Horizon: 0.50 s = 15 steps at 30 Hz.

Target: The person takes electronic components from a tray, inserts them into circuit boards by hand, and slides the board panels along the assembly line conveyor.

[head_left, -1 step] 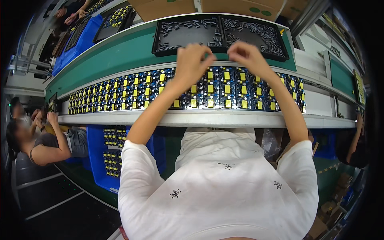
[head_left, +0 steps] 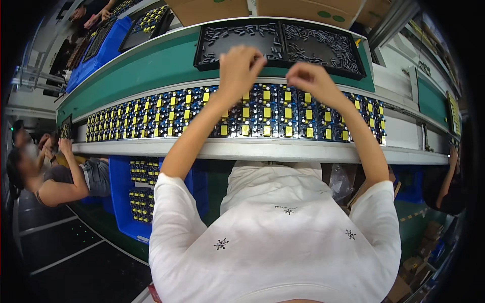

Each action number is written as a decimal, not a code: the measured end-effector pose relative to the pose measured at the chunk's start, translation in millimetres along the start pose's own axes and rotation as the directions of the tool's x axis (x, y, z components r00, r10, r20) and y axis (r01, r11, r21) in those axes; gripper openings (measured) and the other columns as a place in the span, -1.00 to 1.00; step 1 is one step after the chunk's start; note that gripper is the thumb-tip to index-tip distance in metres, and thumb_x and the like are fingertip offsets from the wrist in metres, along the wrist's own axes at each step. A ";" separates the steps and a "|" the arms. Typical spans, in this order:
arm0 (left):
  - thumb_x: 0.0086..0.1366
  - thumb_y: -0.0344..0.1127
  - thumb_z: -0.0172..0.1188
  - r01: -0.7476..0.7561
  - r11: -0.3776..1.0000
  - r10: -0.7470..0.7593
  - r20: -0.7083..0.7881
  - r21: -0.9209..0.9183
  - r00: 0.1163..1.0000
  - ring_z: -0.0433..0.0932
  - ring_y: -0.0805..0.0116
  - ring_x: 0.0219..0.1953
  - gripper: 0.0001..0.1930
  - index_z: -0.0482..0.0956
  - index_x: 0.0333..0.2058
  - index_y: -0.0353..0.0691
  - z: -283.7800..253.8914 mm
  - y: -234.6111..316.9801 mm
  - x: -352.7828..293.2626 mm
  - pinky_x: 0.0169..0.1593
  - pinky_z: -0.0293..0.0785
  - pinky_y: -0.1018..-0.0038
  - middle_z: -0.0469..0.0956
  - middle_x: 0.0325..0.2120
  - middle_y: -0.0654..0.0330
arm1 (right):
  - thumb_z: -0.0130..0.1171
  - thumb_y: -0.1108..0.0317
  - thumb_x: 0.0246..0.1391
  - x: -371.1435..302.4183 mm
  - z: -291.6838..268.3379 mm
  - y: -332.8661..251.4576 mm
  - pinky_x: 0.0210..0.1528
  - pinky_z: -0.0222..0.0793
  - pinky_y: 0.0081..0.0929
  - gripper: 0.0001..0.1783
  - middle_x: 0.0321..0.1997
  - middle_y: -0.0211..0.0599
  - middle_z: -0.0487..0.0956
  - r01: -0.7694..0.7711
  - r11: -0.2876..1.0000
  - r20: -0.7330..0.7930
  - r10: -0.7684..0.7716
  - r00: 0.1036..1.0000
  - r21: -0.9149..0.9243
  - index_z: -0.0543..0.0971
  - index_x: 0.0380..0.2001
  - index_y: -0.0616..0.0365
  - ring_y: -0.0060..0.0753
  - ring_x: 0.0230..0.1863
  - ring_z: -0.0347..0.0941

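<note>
My left hand [head_left: 238, 64] is over the front edge of a black tray [head_left: 198, 56] of small dark cylindrical parts [head_left: 214, 33]. Its fingers are bent toward the thumb, and whatever they may hold is too small to make out. Lower and to the right, my right hand [head_left: 314, 82] hovers between the tray's right compartment and the circuit boards [head_left: 267, 112]. Thumb and fingers are curled together there, their tips slightly blurred. The boards lie in a long block of rows, each with yellow block components; my forearms cover some of them.
A pale metal rail [head_left: 227, 148] runs along the near side of the boards; green bench surface [head_left: 151, 63] lies behind. Cardboard boxes [head_left: 308, 10] stand beyond the tray. Below at left, a blue bin [head_left: 121, 212] holds more boards. Other people [head_left: 60, 177] work at left and right.
My left hand has moved slightly farther over the tray. My right hand has come down a little toward the boards. The boards and tray stay in place.
</note>
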<state>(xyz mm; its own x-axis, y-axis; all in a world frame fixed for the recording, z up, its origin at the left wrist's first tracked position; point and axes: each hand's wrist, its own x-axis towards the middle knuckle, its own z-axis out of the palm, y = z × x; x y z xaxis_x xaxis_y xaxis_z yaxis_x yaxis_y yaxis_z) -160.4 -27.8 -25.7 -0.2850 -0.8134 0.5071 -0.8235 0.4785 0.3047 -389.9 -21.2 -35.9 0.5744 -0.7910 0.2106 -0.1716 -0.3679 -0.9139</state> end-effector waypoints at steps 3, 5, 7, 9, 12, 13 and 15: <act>0.10 0.03 0.26 0.075 0.989 -0.064 -0.083 0.129 0.994 0.50 0.23 -0.23 -0.60 0.58 -0.24 -0.16 29.0 -60.3 36.3 -0.14 0.36 0.27 0.54 -0.40 0.20 | 0.15 0.48 0.09 -12.9 24.0 -13.9 -0.17 0.40 -0.70 -0.89 -0.36 -0.41 0.56 -0.136 0.986 0.107 0.126 0.986 0.096 0.51 -0.30 0.26 -0.66 -0.28 0.49; 0.06 0.08 0.29 0.004 0.994 -0.031 0.251 0.106 0.967 0.52 0.20 -0.14 -0.50 0.56 -0.17 -0.19 40.0 -68.9 57.3 -0.09 0.44 0.30 0.57 -0.29 0.12 | 0.16 0.51 0.07 -18.7 28.4 -20.7 -0.18 0.38 -0.70 -0.88 -0.32 -0.42 0.56 -0.188 0.975 0.125 0.172 0.977 0.122 0.51 -0.29 0.25 -0.67 -0.28 0.46; 0.04 0.03 0.32 -0.021 1.000 0.010 0.395 0.024 0.919 0.52 0.21 -0.15 -0.51 0.55 -0.15 -0.20 42.4 -56.5 75.4 -0.09 0.45 0.33 0.57 -0.26 0.10 | 0.16 0.52 0.06 -19.3 28.0 -19.5 -0.19 0.37 -0.71 -0.88 -0.31 -0.42 0.55 -0.214 0.968 0.136 0.196 0.971 0.131 0.52 -0.29 0.25 -0.68 -0.27 0.45; 0.03 -0.02 0.35 -0.031 0.997 0.060 0.525 -0.064 0.849 0.53 0.21 -0.15 -0.50 0.55 -0.13 -0.21 43.8 -44.6 83.6 -0.09 0.45 0.37 0.57 -0.24 0.08 | 0.15 0.53 0.06 -20.2 26.8 -17.8 -0.20 0.36 -0.70 -0.89 -0.32 -0.44 0.54 -0.209 0.975 0.132 0.198 0.971 0.075 0.51 -0.30 0.25 -0.69 -0.29 0.43; 0.00 -0.17 0.39 0.059 0.993 0.010 0.568 -0.104 0.823 0.57 0.27 -0.25 -0.57 0.57 -0.17 -0.23 50.5 -37.2 85.5 -0.17 0.48 0.40 0.59 -0.33 0.12 | 0.14 0.54 0.06 -19.0 29.6 -17.4 -0.21 0.35 -0.69 -0.91 -0.33 -0.45 0.52 -0.191 0.980 0.136 0.183 0.974 0.051 0.51 -0.32 0.25 -0.69 -0.31 0.41; 0.00 -0.17 0.39 0.067 0.992 0.004 0.564 -0.105 0.826 0.57 0.27 -0.25 -0.57 0.57 -0.17 -0.23 50.1 -39.2 84.6 -0.17 0.48 0.40 0.59 -0.33 0.12 | 0.13 0.55 0.05 -18.4 30.9 -17.3 -0.22 0.35 -0.69 -0.92 -0.34 -0.45 0.51 -0.178 0.982 0.132 0.168 0.977 0.060 0.51 -0.33 0.25 -0.69 -0.31 0.40; -0.02 -0.24 0.39 0.035 0.986 0.060 0.545 -0.162 0.836 0.58 0.29 -0.32 -0.65 0.60 -0.23 -0.22 50.6 -44.7 85.1 -0.20 0.48 0.43 0.60 -0.41 0.14 | 0.12 0.56 0.05 -17.1 33.0 -15.9 -0.23 0.34 -0.69 -0.93 -0.36 -0.46 0.50 -0.165 0.984 0.131 0.155 0.979 0.067 0.50 -0.35 0.25 -0.69 -0.32 0.39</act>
<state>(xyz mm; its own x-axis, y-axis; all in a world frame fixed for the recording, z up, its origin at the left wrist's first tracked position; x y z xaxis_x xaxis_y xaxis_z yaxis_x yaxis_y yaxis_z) -172.7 -135.2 -36.9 -0.5553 -0.8316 0.0032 -0.7423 0.4974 0.4490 -370.6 14.3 -36.4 0.6408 -0.7675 0.0191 -0.2098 -0.1990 -0.9573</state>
